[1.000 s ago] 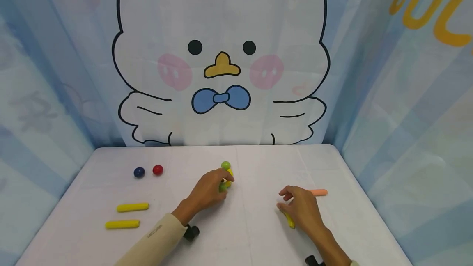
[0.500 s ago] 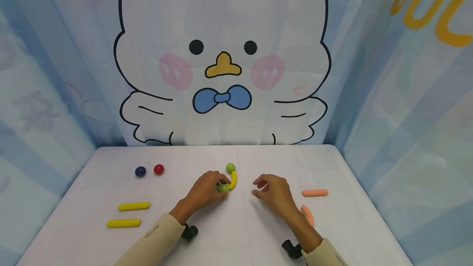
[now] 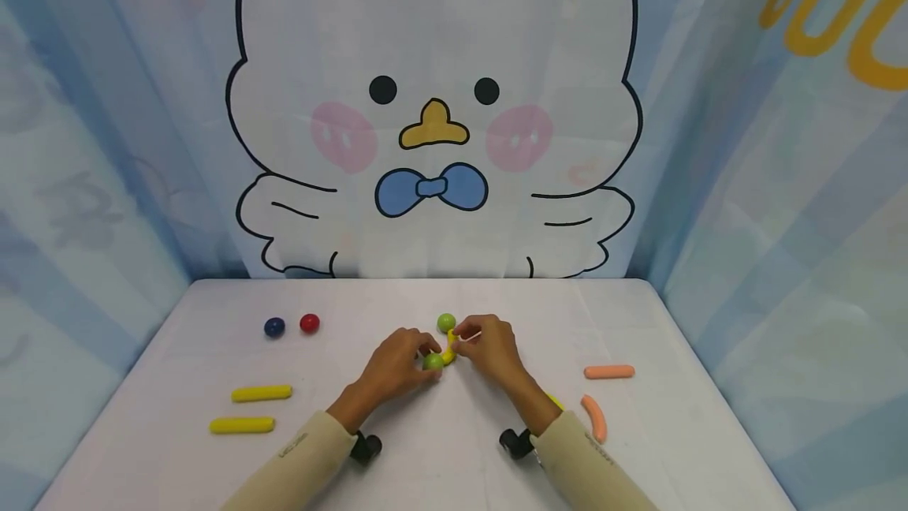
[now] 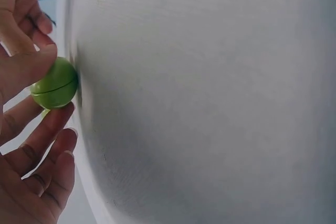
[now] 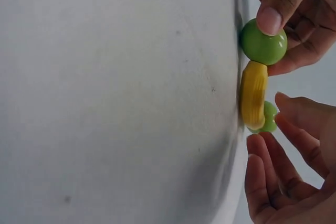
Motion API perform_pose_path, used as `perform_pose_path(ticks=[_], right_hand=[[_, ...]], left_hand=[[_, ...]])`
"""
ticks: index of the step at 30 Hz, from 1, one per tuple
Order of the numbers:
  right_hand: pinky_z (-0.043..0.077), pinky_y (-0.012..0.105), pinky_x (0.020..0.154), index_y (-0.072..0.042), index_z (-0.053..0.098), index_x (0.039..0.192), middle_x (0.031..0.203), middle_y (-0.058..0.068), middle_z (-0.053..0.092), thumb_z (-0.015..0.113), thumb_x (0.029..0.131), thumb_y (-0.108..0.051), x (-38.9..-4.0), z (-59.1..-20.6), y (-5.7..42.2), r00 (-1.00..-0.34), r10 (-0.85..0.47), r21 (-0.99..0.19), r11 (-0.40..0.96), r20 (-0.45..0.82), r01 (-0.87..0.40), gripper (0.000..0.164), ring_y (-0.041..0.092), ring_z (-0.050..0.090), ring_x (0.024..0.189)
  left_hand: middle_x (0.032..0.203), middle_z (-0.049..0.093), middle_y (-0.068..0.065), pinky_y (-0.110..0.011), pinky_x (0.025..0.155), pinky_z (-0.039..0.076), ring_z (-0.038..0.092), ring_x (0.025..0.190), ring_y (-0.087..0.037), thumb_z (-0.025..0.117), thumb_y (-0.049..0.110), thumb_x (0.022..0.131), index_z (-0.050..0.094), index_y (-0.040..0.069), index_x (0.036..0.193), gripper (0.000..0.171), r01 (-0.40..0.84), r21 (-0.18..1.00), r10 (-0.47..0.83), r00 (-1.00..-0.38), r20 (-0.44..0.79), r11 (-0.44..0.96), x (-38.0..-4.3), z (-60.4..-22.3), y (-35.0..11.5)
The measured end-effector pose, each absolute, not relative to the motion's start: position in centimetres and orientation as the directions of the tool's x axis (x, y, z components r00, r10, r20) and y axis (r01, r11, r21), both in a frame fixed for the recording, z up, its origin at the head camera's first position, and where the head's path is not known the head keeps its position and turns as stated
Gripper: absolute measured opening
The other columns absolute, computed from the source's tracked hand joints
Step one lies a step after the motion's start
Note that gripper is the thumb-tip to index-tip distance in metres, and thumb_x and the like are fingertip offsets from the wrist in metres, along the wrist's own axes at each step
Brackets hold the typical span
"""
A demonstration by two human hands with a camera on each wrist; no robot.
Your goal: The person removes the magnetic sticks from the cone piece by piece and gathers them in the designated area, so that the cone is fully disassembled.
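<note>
In the head view my left hand (image 3: 396,363) pinches a glossy green ball (image 3: 433,362) between thumb and fingers, low over the white table. A short curved yellow stick (image 3: 448,353) runs from this ball to a second green ball (image 3: 446,322) farther back. Around the stick's far end, the fingertips of my right hand (image 3: 491,347) are spread apart. The right wrist view shows the yellow stick (image 5: 254,95) touching the near green ball (image 5: 264,43), under my left thumb. There, my right thumb and fingers stand either side of the far green ball (image 5: 270,117) with a gap between them.
A dark blue ball (image 3: 274,327) and a red ball (image 3: 309,323) lie at the back left. Two straight yellow sticks (image 3: 261,393) lie in front of them. On the right are a straight orange stick (image 3: 609,372), a curved orange one (image 3: 594,418) and a partly hidden yellow piece (image 3: 556,401).
My right hand has moved left from beside the orange sticks to the yellow stick's far end. The left hand has kept its grip on the near green ball.
</note>
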State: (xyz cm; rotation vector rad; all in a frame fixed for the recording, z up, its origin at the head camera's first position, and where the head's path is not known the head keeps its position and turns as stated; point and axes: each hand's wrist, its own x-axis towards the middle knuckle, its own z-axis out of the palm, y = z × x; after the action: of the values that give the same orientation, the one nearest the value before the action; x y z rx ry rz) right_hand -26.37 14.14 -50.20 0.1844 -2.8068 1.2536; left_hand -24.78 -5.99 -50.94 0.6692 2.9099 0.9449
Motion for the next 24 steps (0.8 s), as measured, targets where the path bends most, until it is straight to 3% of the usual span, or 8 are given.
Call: perform_pose_path(ticks=[9, 16, 24], right_hand=[[0.052, 0.049, 0.096, -0.015, 0.082, 0.089, 0.093, 0.000, 0.080, 0.091, 0.084, -0.015, -27.2, -50.8, 12.6, -0.997, -0.021, -0.726, 0.684, 0.073, -0.067, 0.010, 0.024, 0.070, 0.101], [0.052, 0.047, 0.092, -0.017, 0.083, 0.087, 0.091, -0.002, 0.080, 0.092, 0.082, -0.015, -27.3, -51.0, 12.2, -0.997, 0.027, -0.714, 0.700, 0.067, -0.029, 0.011, 0.020, 0.070, 0.098], [0.052, 0.049, 0.098, -0.017, 0.082, 0.088, 0.092, -0.002, 0.079, 0.091, 0.083, -0.013, -27.3, -51.1, 12.0, -0.998, 0.056, -0.729, 0.684, 0.041, 0.009, 0.011, 0.020, 0.069, 0.100]], left_hand=[[0.090, 0.072, 0.003, -0.032, 0.079, 0.050, 0.058, 0.087, -0.011, 0.093, 0.026, 0.082, 0.078, 0.015, 0.103, 0.029, 0.407, 0.563, 0.390, -0.907, 0.156, 0.720, -24.8, -51.3, -6.0], [0.096, 0.072, 0.002, -0.033, 0.081, 0.052, 0.061, 0.088, -0.013, 0.090, 0.016, 0.085, 0.078, 0.012, 0.107, 0.026, 0.373, 0.597, 0.398, -0.912, 0.097, 0.710, -24.3, -50.8, -6.1], [0.110, 0.070, 0.004, -0.041, 0.094, 0.058, 0.064, 0.101, -0.017, 0.085, 0.002, 0.088, 0.075, 0.014, 0.118, 0.034, 0.281, 0.675, 0.368, -0.930, 0.016, 0.682, -22.6, -49.4, -8.0]])
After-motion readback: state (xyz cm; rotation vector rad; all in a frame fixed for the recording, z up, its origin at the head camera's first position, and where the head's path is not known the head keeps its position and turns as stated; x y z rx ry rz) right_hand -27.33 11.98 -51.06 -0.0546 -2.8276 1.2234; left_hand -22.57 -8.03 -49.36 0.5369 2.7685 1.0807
